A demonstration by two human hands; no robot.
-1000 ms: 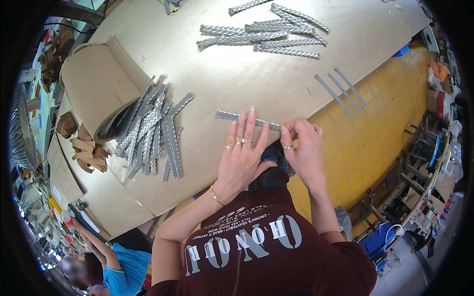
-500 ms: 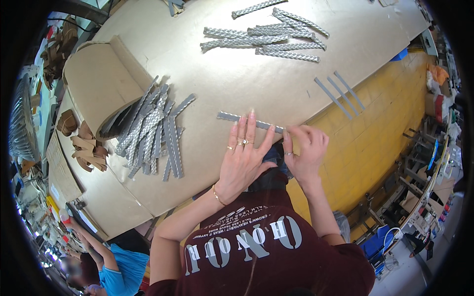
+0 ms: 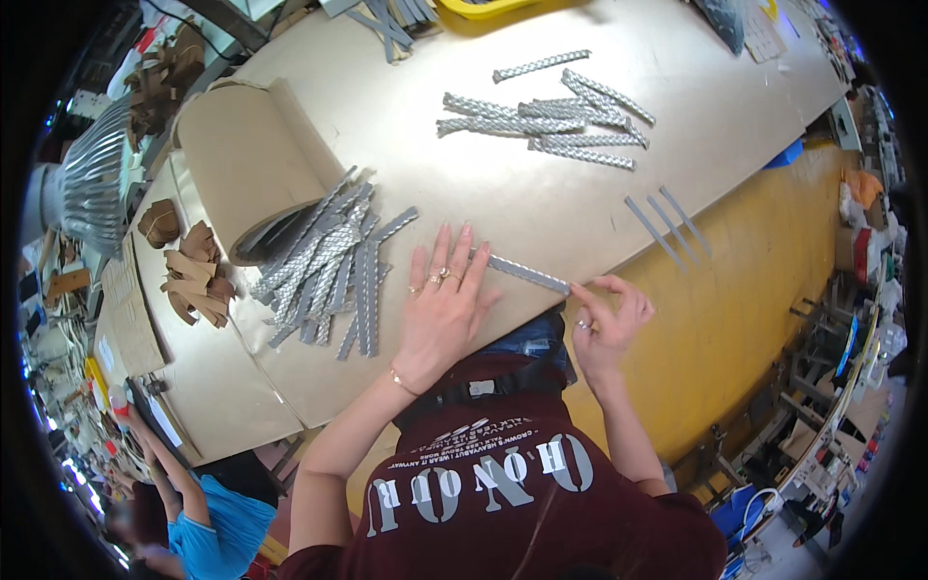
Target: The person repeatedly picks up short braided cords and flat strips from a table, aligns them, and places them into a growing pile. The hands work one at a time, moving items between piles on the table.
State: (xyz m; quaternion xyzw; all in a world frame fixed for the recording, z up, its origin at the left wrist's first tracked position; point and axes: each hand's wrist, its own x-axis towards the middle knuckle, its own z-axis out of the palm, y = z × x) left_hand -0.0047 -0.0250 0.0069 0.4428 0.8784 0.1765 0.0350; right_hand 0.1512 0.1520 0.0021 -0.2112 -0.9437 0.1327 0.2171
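A grey strip with a silvery braided edge (image 3: 527, 273) lies slantwise near the table's front edge. Flat over its left end rests my left hand (image 3: 443, 307), fingers stretched out and covering that end. My right hand (image 3: 609, 324) is at the strip's right end, thumb and index finger closed on the tip while the other fingers curl. To the left, a loose pile of grey and braided strips (image 3: 333, 266) spills from a curved cardboard holder (image 3: 242, 159). Farther off lies a group of silver braided pieces (image 3: 556, 121).
Three thin grey strips (image 3: 667, 224) lie by the table's right edge. Brown leather-like pieces (image 3: 198, 275) sit at the left, and a yellow tray (image 3: 488, 8) at the far edge. A co-worker in a blue top (image 3: 227, 527) is at the lower left. Yellow floor (image 3: 725, 329) shows at right.
My left hand has slid left along the strip, baring more of it. My right hand stays at the right end. The whole view has shifted, showing more of the table's far side.
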